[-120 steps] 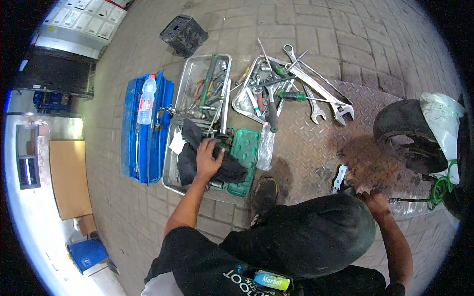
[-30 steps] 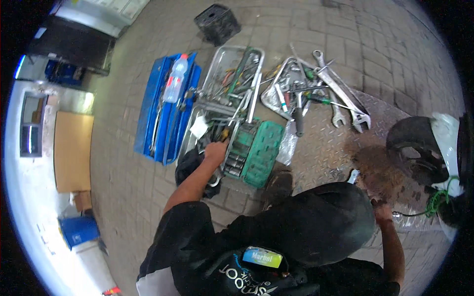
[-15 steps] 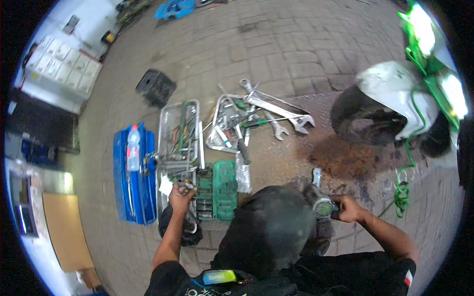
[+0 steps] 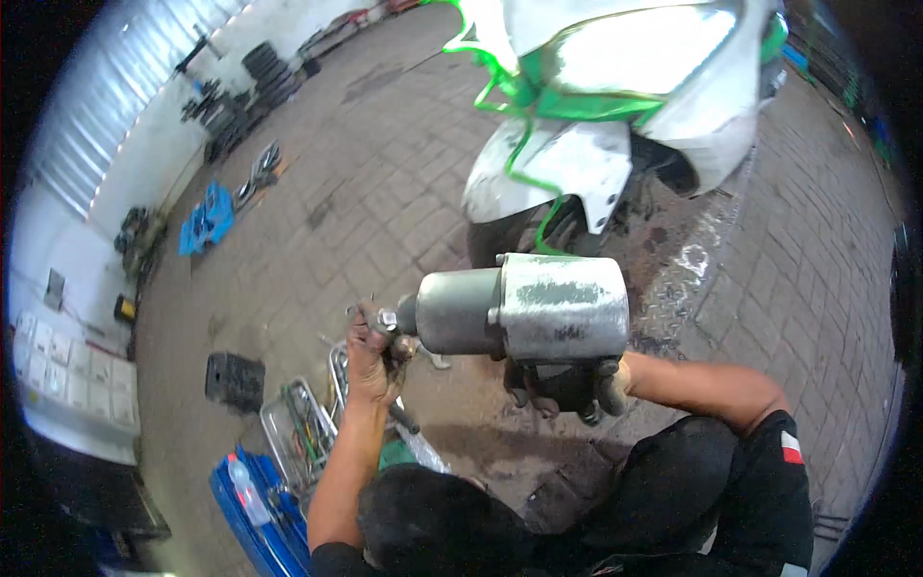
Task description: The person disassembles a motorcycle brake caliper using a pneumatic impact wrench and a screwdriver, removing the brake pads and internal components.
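A large silver impact wrench is held up in front of me, its nose pointing left. My right hand is wrapped round its dark grip; the wrench body hides part of that hand. At the nose, my left hand has its fingers closed round a small metal socket. The socket is close to the wrench's front end; whether it is seated on it I cannot tell. Below my left forearm lie a metal tray of hand tools and part of a green case.
A white vehicle with a green cable stands just ahead. At lower left is a blue toolbox with a plastic bottle on it. A black crate sits on the brick paving. My knees are close below the wrench.
My left hand has left the tool trays with the socket and come to the wrench's nose. My right hand has raised the wrench from beside my knee. The view has swung toward the vehicle.
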Available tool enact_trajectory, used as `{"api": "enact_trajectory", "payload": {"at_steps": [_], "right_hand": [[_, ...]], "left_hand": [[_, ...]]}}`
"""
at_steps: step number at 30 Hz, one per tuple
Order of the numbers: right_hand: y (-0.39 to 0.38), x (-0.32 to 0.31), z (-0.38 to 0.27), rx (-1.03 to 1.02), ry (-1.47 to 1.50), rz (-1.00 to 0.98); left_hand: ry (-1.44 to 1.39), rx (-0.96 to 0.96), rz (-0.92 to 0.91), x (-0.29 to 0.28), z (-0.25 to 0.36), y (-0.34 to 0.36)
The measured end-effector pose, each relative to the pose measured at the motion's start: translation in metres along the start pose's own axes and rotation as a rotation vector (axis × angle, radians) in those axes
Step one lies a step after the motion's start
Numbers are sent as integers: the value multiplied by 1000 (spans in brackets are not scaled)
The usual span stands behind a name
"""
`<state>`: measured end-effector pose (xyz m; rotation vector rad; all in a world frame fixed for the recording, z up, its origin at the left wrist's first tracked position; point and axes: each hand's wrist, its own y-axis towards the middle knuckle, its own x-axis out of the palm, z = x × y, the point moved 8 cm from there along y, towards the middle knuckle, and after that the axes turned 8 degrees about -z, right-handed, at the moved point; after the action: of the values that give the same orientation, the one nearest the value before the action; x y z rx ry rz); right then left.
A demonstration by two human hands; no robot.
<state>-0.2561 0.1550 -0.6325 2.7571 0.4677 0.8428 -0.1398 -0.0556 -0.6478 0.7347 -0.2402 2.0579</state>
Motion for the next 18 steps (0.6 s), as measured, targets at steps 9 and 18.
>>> {"api": "enact_trajectory", "payload": {"at_steps": [9,18], "right_hand": [[-31,-8,-30,-290,94,284],[-64,-35,-22,-343,42,418]], "left_hand": [[-19,-19,-85,78,-17,34],[112,66,-79,114,-4,27]]}}
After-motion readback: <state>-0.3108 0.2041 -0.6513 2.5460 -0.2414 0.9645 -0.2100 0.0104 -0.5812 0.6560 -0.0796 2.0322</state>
